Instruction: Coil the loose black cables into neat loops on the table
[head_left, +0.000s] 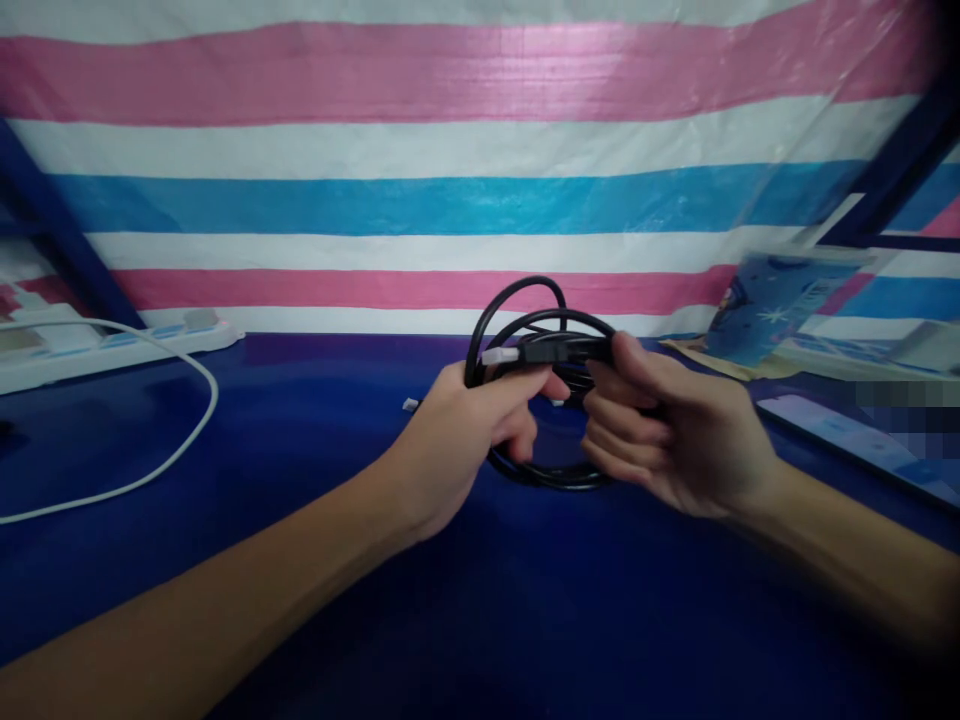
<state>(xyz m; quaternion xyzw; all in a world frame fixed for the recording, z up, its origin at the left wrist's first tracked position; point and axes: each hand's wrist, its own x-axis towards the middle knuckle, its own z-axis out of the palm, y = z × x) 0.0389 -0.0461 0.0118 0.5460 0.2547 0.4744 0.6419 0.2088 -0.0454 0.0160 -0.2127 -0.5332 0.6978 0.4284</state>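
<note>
Here, mid-frame, a coiled black cable (pixel 566 314), left hand (pixel 457 430) with grip closed around loops, right hand (pixel 690 430) pinching it behind the plug (pixel 501 356), blue bench (pixel 315 420) below.

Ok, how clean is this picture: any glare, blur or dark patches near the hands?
Head view: pale glare on the striped sheet; right hand and black cable slightly soft; blue tabletop dim in front; upper right corner dark; blocky pixelation beside the lit screen.
</note>
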